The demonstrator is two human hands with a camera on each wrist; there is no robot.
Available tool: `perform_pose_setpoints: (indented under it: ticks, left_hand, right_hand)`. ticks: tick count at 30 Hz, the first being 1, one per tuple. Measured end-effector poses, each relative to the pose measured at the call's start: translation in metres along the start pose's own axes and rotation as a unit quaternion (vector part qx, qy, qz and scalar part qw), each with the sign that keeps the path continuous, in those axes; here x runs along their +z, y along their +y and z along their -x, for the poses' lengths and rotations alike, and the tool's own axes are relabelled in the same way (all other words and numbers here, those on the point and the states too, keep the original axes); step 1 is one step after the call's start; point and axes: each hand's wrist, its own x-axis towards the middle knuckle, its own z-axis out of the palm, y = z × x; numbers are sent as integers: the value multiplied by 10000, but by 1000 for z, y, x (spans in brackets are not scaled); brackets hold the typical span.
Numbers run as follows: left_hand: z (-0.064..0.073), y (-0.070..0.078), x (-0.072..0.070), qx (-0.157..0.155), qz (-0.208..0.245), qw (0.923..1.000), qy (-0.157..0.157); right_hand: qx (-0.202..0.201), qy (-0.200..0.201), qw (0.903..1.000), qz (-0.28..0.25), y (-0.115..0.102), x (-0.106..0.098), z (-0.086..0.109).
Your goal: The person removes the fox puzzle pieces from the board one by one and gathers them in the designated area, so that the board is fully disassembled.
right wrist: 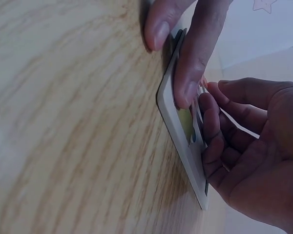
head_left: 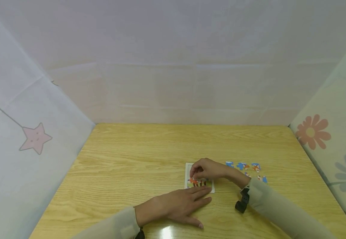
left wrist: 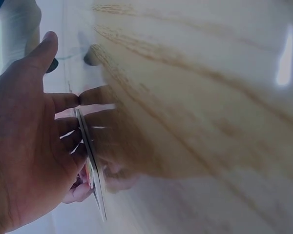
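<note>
A small white-bordered jigsaw board [head_left: 186, 174] lies on the table, its lower part filled with orange, black and green picture pieces. Across its near edge rests my left hand [head_left: 181, 204], fingers straight and spread; the right wrist view shows one of its fingertips [right wrist: 186, 95] pressing the board's border. Above the board, my right hand [head_left: 210, 168] pinches an orange puzzle piece [right wrist: 203, 82] between thumb and index finger, mostly hidden by the fingertips. Its other fingers curl over the board's upper part. From the left wrist view, the board [left wrist: 98, 190] appears edge-on beyond the left palm.
Several loose puzzle pieces [head_left: 256, 166], blue, orange and white, lie on the wooden table [head_left: 125, 159] right of the board, partly behind the right forearm. Printed cloth walls [head_left: 149, 89] enclose the table's back and sides.
</note>
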Motion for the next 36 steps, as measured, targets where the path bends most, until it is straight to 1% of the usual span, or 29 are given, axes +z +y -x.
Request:
perform_pose_setpoints:
  ticks: [8, 14, 19, 25, 28, 33, 36]
  left_hand:
    - [0, 0, 1, 33, 42, 10000, 52]
    - [0, 0, 0, 27, 49, 10000, 3]
    - [0, -1, 1, 33, 42, 10000, -17]
    - [-1, -1, 1, 38, 22, 10000, 34]
    - [0, -1, 1, 49, 13, 10000, 60]
    - [0, 0, 0, 48, 23, 10000, 29]
    - [0, 1, 0, 22, 40, 10000, 14]
  right_hand:
    - [-44, 9, 9998, -199, -3, 1, 1]
    - [-79, 61, 9993, -359, -1, 5, 0]
    - [-5, 241, 9987, -443, 0, 9, -2]
    - [70, 467, 9970, -609, -1, 10, -2]
    - [187, 540, 9952, -800, -1, 10, 0]
    - [242, 687, 9933, -895, -1, 7, 4]
    - [322, 819, 9904, -1066, 0, 6, 9]
